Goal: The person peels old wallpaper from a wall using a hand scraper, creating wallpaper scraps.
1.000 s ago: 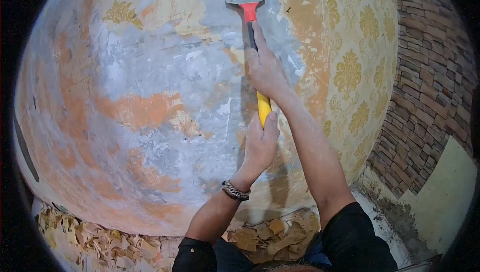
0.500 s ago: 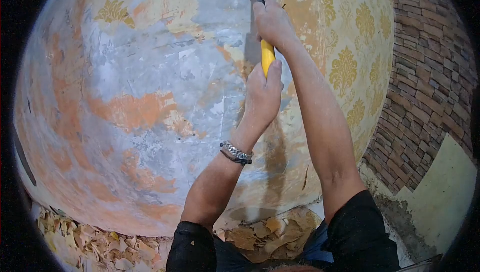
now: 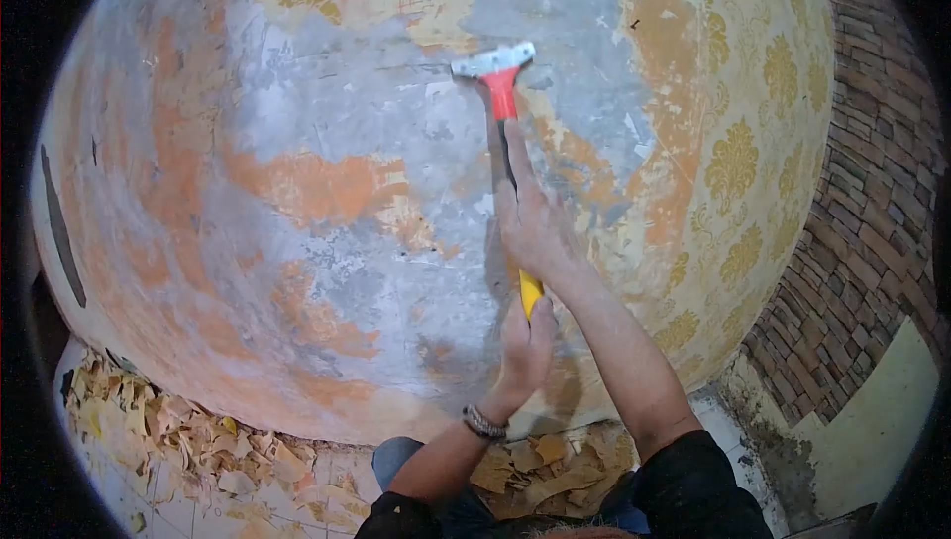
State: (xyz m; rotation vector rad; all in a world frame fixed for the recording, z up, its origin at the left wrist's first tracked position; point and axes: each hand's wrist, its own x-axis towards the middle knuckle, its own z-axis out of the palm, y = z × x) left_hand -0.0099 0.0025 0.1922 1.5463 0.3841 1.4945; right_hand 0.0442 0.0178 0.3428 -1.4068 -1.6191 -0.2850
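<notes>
A long-handled scraper with a wide metal head, a red neck and a black and yellow handle lies over the patchy grey and orange wall. My right hand is wrapped round the upper handle, its index finger stretched along the black part. Lower down, my left hand grips the yellow end; a bracelet is on that wrist. The blade is near or on bare grey wall; exact contact cannot be made out. Patterned yellow wallpaper covers the wall's right side.
Torn wallpaper scraps lie on the floor along the wall's foot, with more scraps between my legs. Brick-patterned covering is on the adjoining wall at the right. A dark slot shows at the far left.
The scraper and both hands are lower in view, and its whole head now shows. The view has shifted, with the wallpaper further right and more floor visible at lower left.
</notes>
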